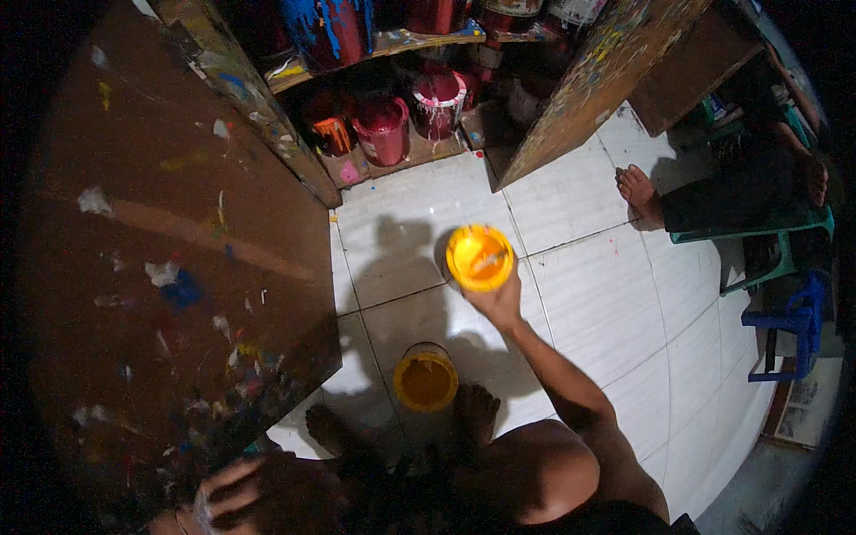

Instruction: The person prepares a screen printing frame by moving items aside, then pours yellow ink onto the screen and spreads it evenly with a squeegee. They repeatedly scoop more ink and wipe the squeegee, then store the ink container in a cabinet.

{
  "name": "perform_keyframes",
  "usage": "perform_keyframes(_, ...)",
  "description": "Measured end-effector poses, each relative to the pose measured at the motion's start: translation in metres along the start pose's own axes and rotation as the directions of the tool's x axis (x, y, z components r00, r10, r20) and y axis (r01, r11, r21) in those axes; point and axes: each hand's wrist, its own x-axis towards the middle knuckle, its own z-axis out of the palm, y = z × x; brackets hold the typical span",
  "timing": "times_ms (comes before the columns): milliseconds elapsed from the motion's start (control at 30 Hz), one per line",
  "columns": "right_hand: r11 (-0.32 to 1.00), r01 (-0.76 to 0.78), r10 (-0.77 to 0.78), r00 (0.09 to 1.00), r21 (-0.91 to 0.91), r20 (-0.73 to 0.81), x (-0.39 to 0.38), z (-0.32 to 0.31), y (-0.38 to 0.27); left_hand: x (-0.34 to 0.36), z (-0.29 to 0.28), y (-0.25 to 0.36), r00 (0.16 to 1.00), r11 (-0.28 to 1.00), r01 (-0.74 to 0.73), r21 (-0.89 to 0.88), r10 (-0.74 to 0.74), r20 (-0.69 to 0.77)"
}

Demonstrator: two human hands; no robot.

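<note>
My right hand (pixel 499 303) grips a yellow tub (pixel 456 276) from its near side, raised in front of me. Orange-yellow paint lies inside the tub, with a pale streak across it. Between my bare feet stands a second tub (pixel 399 392), yellow-rimmed and in shadow, with darker orange-brown paint (pixel 426 382) in it. At the lower left, my left hand (pixel 234 495) rests by my knee, its fingers bent and apart. A whitish patch shows on that hand; I cannot tell what it is.
Paint-smeared brown boards (pixel 178 223) rise at left and right (pixel 588 98). Ahead, shelves (pixel 392 40) hold several paint buckets, including a pink bucket (pixel 382 134). Another person's foot (pixel 637 192) is at the right, by a green chair (pixel 785 254) and a blue stool (pixel 798 321).
</note>
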Motion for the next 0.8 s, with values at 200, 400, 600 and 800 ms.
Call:
perform_keyframes(200,0.996,0.089,-0.088,0.949,-0.013,-0.304,0.129,0.056,0.001,-0.002,0.012,-0.020,0.999,0.998,0.054,-0.031,-0.054,0.008)
perform_keyframes(400,0.952,0.121,-0.267,0.780,-0.282,-0.567,0.205,0.081,0.037,0.006,0.013,-0.037,0.995,0.993,0.097,-0.069,-0.096,0.013)
perform_keyframes(600,0.961,-0.067,-0.144,0.704,-0.267,-0.695,0.244,0.076,0.080,0.016,0.013,-0.049,0.992,0.988,0.128,-0.086,-0.126,0.033)
perform_keyframes(800,0.947,-0.190,-0.050,0.707,-0.258,-0.706,0.273,0.068,0.088,0.022,0.011,-0.057,0.986,0.984,0.165,-0.062,-0.164,0.025)
